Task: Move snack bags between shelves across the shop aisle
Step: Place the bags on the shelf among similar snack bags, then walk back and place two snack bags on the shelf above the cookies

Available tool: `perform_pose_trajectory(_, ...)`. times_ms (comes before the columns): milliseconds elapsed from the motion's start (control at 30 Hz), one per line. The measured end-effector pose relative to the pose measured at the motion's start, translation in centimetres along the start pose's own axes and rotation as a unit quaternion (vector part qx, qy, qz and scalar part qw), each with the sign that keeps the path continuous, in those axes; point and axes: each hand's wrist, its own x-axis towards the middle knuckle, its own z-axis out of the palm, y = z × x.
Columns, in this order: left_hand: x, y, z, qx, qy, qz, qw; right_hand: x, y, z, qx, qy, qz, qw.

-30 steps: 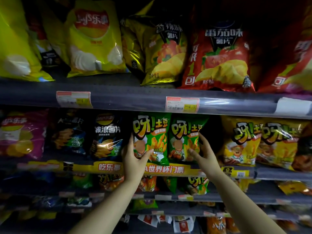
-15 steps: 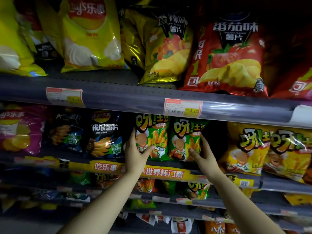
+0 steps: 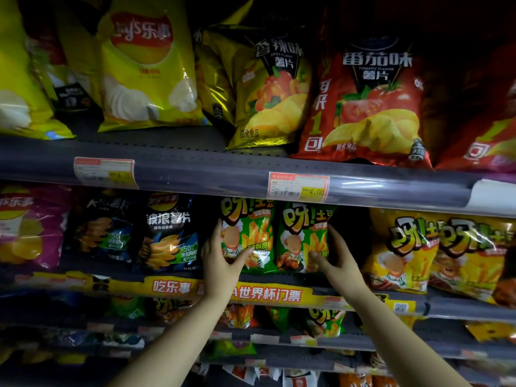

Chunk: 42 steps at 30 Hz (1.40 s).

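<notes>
Two green snack bags stand side by side on the middle shelf. My left hand grips the left green bag at its lower left edge, thumb across the front. My right hand grips the right green bag at its lower right edge, thumb on the front and fingers behind the side. Both bags rest upright on the shelf, touching each other.
Dark blue crisp bags stand left of the green ones, yellow snack bags to the right. The shelf above holds large yellow and red crisp bags and overhangs my hands. Lower shelves hold more small bags.
Both hands have stayed on the two green bags; the bags sit slightly further back under the upper shelf. The view has shifted a little.
</notes>
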Motion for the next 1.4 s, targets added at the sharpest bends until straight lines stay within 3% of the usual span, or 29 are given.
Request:
perform_pose_trajectory(200,-0.3,0.6,-0.6,-0.006,-0.001,0.008,1.0,-1.1,-1.2,0.4,-0.061,0.046,-0.038,0.996)
perform_pose_trajectory(467,-1.8,1.2,-2.9,-0.019,-0.029,0.09,0.995,-4.9,-2.4,0.5,-0.098,0.121,-0.064,0.986)
perform_pose_trajectory(567,-3.0,2.8,-3.2,-0.022,-0.071,0.163,0.984,-7.2,-3.3,0.5,-0.108,0.133,-0.062,0.983)
perform_pose_trajectory(733,-5.4,6.8,-1.4,-0.077,-0.212,0.221,0.949,-11.2,-4.8,-1.3,-0.106,0.159,-0.035,0.981)
perform_pose_trajectory(1033,-14.8,13.7,7.8,-0.124,-0.375,0.177,0.901,-19.4,-5.1,-14.5,-0.121,0.269,-0.036,0.955)
perform_pose_trajectory(1400,-30.0,27.4,21.8,-0.179,-0.45,0.162,0.86,-30.0,-1.4,-36.1,-0.173,0.365,-0.037,0.914)
